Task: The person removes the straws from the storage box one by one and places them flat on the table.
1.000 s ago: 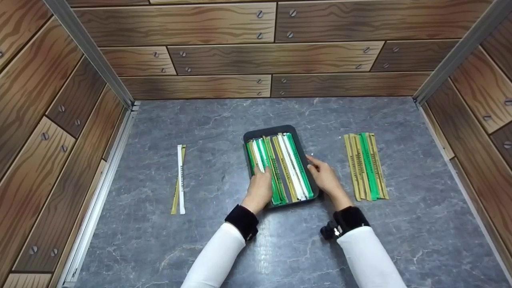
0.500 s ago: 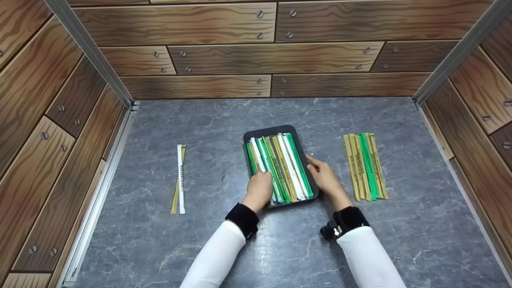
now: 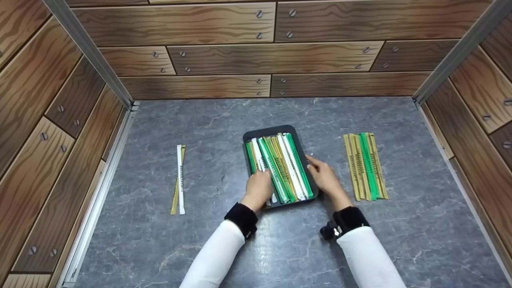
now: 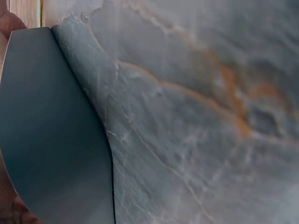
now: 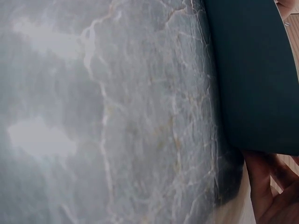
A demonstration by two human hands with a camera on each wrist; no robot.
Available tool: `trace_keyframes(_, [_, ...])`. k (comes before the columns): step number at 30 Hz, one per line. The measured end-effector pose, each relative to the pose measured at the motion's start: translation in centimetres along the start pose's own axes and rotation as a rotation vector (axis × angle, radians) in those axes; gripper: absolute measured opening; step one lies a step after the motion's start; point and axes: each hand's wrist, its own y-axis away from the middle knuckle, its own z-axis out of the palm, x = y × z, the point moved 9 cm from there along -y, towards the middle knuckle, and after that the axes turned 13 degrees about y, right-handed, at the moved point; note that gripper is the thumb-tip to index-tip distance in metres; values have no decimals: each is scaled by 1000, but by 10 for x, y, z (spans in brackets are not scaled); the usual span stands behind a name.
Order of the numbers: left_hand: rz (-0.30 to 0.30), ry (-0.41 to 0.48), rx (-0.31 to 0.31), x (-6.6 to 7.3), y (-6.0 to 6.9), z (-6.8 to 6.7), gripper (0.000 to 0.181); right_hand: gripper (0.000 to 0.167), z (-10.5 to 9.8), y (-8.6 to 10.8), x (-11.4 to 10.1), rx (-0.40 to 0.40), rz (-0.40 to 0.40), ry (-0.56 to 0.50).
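A dark shallow tray (image 3: 268, 131) on the grey surface is filled with long slim paper stick packets (image 3: 289, 168) in green, white and gold, lying lengthwise. My left hand (image 3: 259, 187) reaches over the tray's near left part with fingers bent down among the packets. Its fingertips are hidden, so I cannot tell whether it pinches one. Against the outer right wall of the tray rests my right hand (image 3: 325, 176), its index finger stretched along the side. The right wrist view shows right-hand fingers (image 5: 261, 186) touching the tray's outer wall (image 5: 257, 84).
Left of the tray, a white stick packet (image 3: 181, 180) lies crossed over a gold one (image 3: 174, 200). A side-by-side row of gold packets (image 3: 356, 168) with a green packet (image 3: 369, 168) lies to the right. Wood-patterned walls (image 3: 224, 86) enclose the surface.
Packets beside my left hand have shifted right, closing the dark gap in the middle of the tray. My left fingers have bent further down. The right hand and tray stay put.
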Motion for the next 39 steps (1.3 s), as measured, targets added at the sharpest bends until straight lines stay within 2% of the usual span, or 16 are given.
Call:
trace_keyframes(6, [-26, 167, -11, -5, 1, -7, 24, 44, 1, 1, 0, -8, 0, 1])
trace_keyframes(13, [-73, 340, -39, -7, 7, -22, 60, 43, -2, 2, 0, 5, -16, 5])
trace_keyframes(19, [-105, 440, 3, -13, 18, -44, 64, 43, -2, 2, -1, 7, -16, -1])
trace_keyframes(22, [-103, 457, 66, -21, 24, -58, 62, 43, -3, 1, -1, 5, -17, 2])
trace_keyframes(25, [-97, 439, 157, -36, 30, -74, 60, 44, -2, 0, -1, -4, -11, 3])
trace_keyframes(29, [-128, 401, 241, -66, 40, -91, 59, 44, 0, 0, 0, -10, -1, -11])
trace_keyframes(33, [-175, 364, 269, -98, 50, -103, 57, 43, -1, 0, 0, 4, -6, -12])
trace_keyframes(39, [-294, 274, 252, -141, 65, -114, 53, 43, -1, -1, 0, 7, -5, -1])
